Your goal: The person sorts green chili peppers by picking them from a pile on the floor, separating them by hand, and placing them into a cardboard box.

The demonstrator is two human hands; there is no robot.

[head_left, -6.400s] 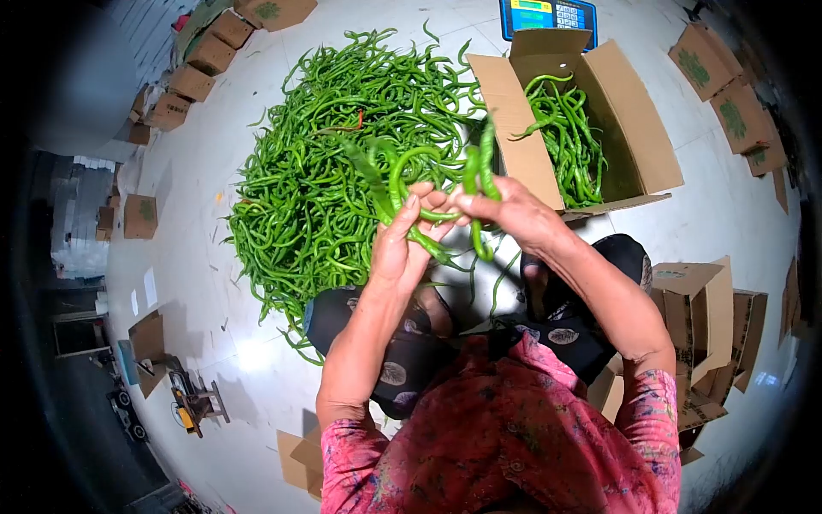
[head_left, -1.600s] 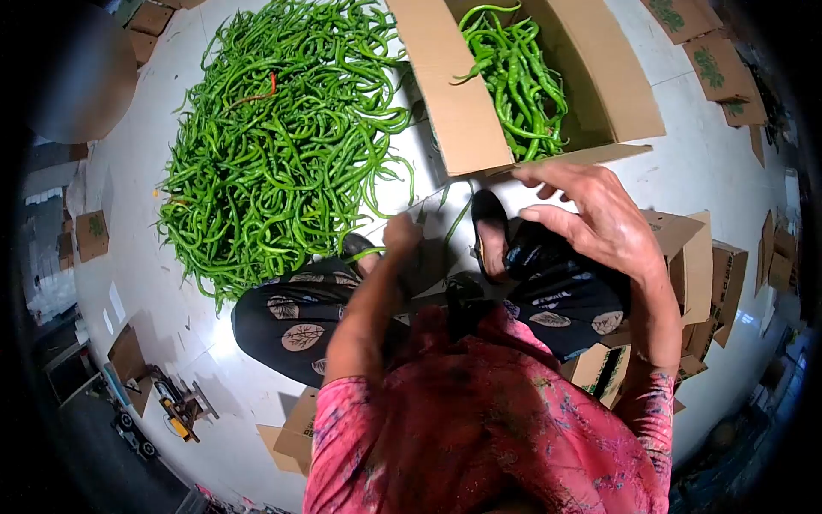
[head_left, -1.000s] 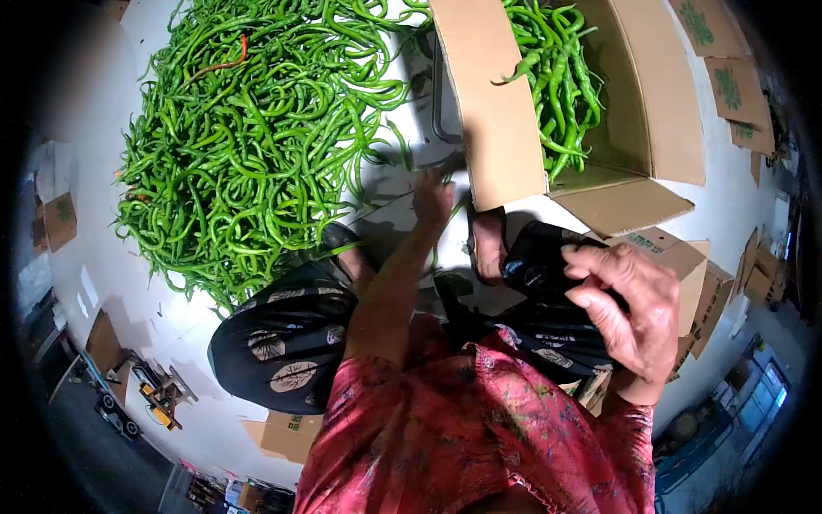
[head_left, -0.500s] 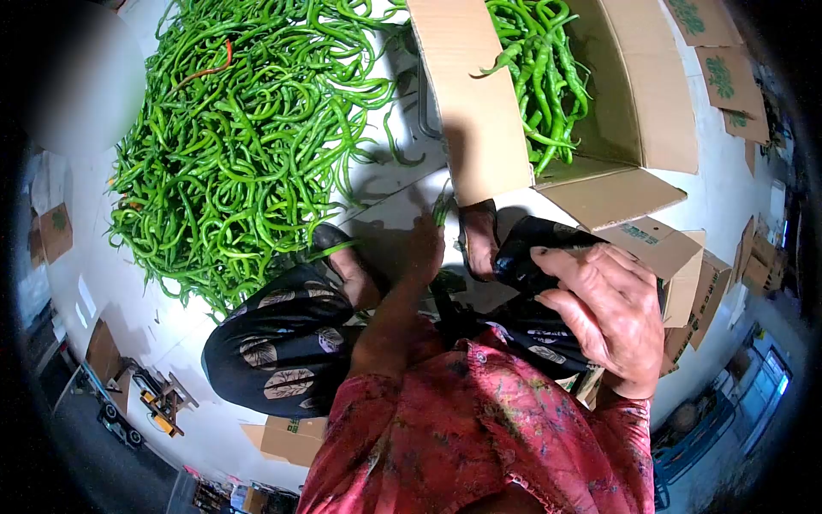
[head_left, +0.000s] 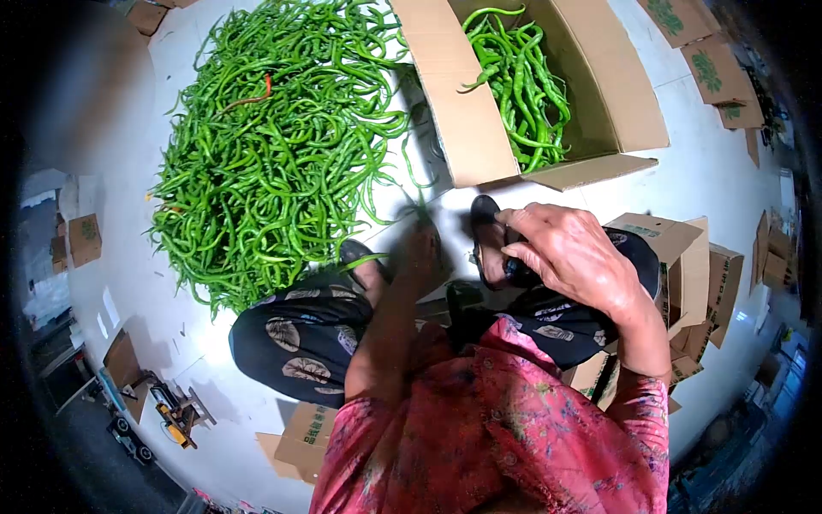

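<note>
My left hand (head_left: 419,250) is low over the floor between my shoes, dark with shadow and a little blurred. Its fingers look closed on a green chili pepper (head_left: 419,206), whose end sticks out past the fingertips. To its left spreads a big heap of green chili peppers (head_left: 274,163) on the floor. My right hand (head_left: 569,253) hovers above my knee, fingers bent, with a gap between thumb and forefinger and nothing visible in it. Beyond it stands an open cardboard box (head_left: 454,86), partly filled with long green chili peppers (head_left: 522,94).
Open cartons (head_left: 676,265) stand by my right leg, and another carton (head_left: 304,437) lies behind my left knee. Printed cardboard pieces (head_left: 715,73) lie at the far right. A small yellow and black device (head_left: 175,420) sits on the floor at left.
My right hand has moved forward and left, away from my knee. My left hand stays low between the shoes, shifting slightly. The whole view has tilted and shifted somewhat.
</note>
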